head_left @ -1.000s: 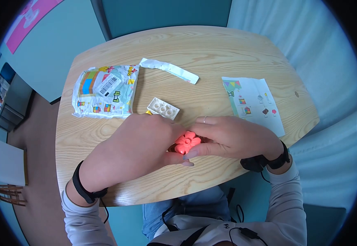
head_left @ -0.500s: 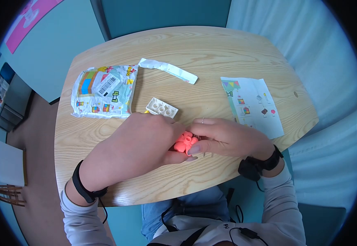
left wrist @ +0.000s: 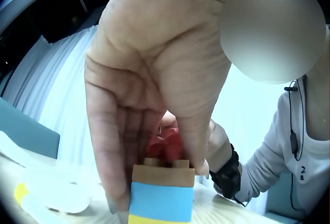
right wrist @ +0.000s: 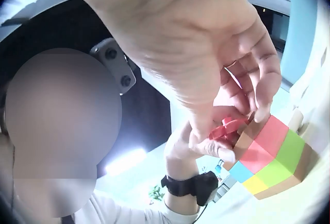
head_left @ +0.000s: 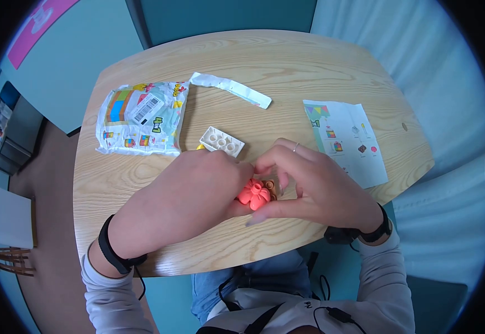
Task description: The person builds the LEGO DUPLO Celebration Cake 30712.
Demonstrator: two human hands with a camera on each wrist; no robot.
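A coral-pink flower piece [head_left: 255,195] sits on top of a stack of toy building blocks [right wrist: 273,154], whose layers are brown, pink, blue, green and yellow. The left hand [head_left: 181,183] grips the upper stack, fingers along one side and thumb along the other, as the left wrist view shows around the brown top block [left wrist: 164,175]. Around the flower's right side, the right hand [head_left: 323,186] has its thumb and fingers spread apart. A fingertip of it is right at the stack's top edge in the right wrist view.
Beyond the left hand lies a white block [head_left: 221,141], underside up, beside a bit of yellow. A printed toy bag [head_left: 139,119] is at the left, a torn white strip [head_left: 231,89] behind, and an instruction sheet [head_left: 347,142] at the right of the wooden table [head_left: 287,61].
The right hand's thumb and fingers have spread away from the flower, uncovering brown studs to its right. The left hand stays almost in place.
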